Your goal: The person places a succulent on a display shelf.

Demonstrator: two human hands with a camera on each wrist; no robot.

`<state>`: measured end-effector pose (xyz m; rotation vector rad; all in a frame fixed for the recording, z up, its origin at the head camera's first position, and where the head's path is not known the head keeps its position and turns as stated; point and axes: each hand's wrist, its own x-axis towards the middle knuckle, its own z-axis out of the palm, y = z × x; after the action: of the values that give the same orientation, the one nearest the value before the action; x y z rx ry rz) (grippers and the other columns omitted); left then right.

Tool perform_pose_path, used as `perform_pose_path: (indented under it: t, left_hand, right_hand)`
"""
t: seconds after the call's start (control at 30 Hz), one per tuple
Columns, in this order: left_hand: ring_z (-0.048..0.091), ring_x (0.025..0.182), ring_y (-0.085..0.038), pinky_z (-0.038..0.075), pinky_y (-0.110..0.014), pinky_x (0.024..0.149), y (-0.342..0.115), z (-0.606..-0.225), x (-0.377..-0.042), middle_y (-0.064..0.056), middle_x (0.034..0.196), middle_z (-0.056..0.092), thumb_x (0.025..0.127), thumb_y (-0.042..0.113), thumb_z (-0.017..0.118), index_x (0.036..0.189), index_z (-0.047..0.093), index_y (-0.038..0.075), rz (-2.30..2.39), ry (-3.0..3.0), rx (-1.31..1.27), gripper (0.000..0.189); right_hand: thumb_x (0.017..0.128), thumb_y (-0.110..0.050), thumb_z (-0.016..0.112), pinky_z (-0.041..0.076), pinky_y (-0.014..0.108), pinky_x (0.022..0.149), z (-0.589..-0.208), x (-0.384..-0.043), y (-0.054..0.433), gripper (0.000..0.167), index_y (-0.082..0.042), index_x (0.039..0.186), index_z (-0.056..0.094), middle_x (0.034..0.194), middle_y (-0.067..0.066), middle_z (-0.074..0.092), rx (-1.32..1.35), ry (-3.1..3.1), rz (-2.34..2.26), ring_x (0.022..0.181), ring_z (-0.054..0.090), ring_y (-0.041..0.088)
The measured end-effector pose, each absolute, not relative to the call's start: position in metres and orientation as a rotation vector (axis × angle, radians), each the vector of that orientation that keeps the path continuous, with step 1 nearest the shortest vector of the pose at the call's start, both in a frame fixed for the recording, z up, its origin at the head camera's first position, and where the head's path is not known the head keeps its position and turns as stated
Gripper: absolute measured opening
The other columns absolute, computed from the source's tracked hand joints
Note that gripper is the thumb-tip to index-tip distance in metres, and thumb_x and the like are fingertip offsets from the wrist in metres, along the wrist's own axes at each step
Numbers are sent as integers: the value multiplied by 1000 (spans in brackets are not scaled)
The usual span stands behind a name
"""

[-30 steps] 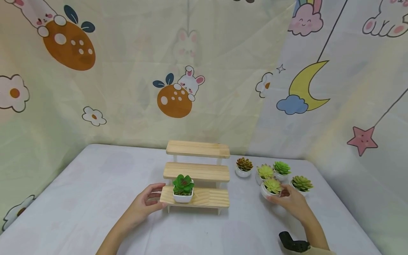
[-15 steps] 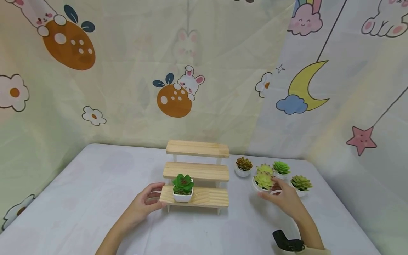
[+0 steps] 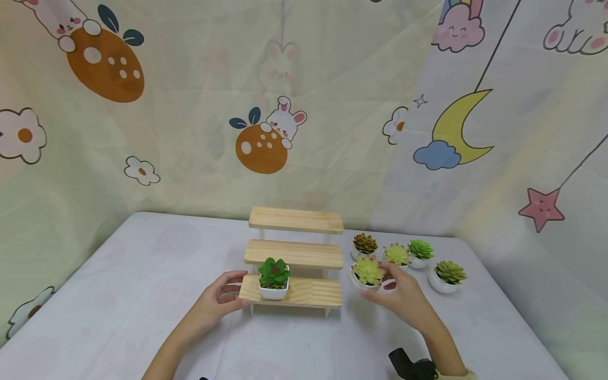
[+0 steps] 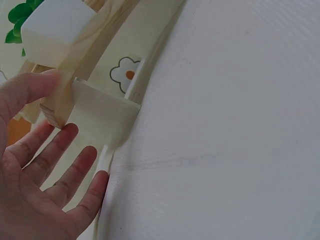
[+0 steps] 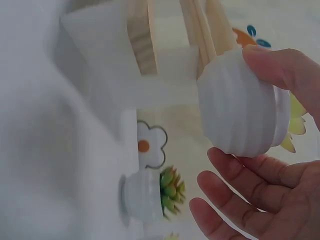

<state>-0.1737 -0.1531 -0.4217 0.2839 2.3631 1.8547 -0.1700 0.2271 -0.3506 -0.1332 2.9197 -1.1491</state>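
My right hand pinches a white ribbed pot between thumb and fingers. It holds a yellow-green potted succulent, raised above the table to the right of the stand. My left hand grips the left end of the lowest board of a three-step wooden stand. In the left wrist view, the thumb lies against the board and fingertips touch its end. A dark green succulent in a square white pot stands on that lowest board, toward its left.
Several potted succulents stand right of the stand: a brownish one, a yellow-green one, a bright green one and an olive-green one. A white cloth covers the table. A printed curtain hangs behind.
My right hand has carried the yellow-green succulent left, away from the other pots and toward the stand. My left hand stays at the lowest board.
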Motion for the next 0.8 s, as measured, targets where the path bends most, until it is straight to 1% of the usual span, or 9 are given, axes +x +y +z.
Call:
perform_pose_path:
  t: [0.2,0.4,0.47,0.6,0.8]
  left_hand:
    - [50,115,-28,47,-26,89,-153,-422,-173,-12,127,52,79,16,73,133,44,8,1867,2357,277,62]
    - [49,116,-27,46,-27,90,-153,-422,-173,-12,128,52,79,17,73,133,45,8,1865,2361,270,62]
    - [50,115,-27,46,-27,90,-153,-422,-172,-12,128,52,79,17,73,133,45,8,1864,2362,264,61]
    - [50,115,-28,47,-27,89,-153,-422,-172,-12,128,51,79,16,73,133,45,9,1864,2356,266,61]
    - [50,114,-28,48,-25,85,-153,-420,-172,-13,128,51,79,17,72,133,45,9,1872,2341,261,61]
  right_hand:
    - [71,-40,78,48,35,80,-351,-166,205,75,-1,128,48,105,7,58,-208,2912,-1174,93,55,20]
    - [67,-35,83,46,29,77,-360,-165,185,72,-5,124,53,99,2,58,-229,2901,-1238,89,54,16]
    - [66,-32,84,45,26,75,-363,-164,180,70,-4,122,54,96,1,58,-239,2908,-1264,86,52,14]
    - [64,-29,85,44,24,70,-367,-162,169,68,-2,120,55,90,2,56,-254,2936,-1287,82,49,14]
    - [63,-27,86,41,26,71,-376,-162,156,67,-1,118,56,91,2,55,-250,2963,-1276,86,49,17]
